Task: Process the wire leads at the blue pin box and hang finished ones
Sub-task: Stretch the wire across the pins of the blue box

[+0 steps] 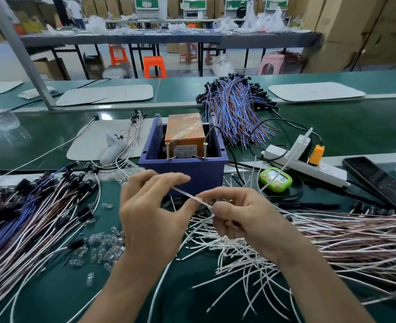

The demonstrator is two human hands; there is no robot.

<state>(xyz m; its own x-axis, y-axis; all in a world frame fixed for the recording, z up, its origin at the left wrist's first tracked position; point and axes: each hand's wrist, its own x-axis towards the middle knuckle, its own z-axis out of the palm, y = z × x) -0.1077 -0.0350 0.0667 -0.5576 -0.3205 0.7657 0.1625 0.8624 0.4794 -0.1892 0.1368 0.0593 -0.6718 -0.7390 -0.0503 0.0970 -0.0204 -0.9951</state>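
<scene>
Close up, the left hand [150, 213] & right hand [243, 217] hold one thin white wire lead [187, 195] between them, just in front of the box. The right hand pinches its lower end w/ thumb & finger. The left hand's fingers curl at the upper end, prob. pinching it too, but the tip is hard to see.

Under the hands a messy pile of loose white wires [239, 252] lies on the green table top [52, 294]. Small clear glass bulbs [103, 248] lie to the left, next to a big bunch of black-capped wires [29, 213].

Next comes the square blue plastic pin box [183, 169] w/ an orange taped block [184, 134] inside. To its right sit a little green timer [275, 179], a white power strip [309, 164] & a black phone [378, 183].

Behind the box lies a heap of blue & brown wires [236, 113].
</scene>
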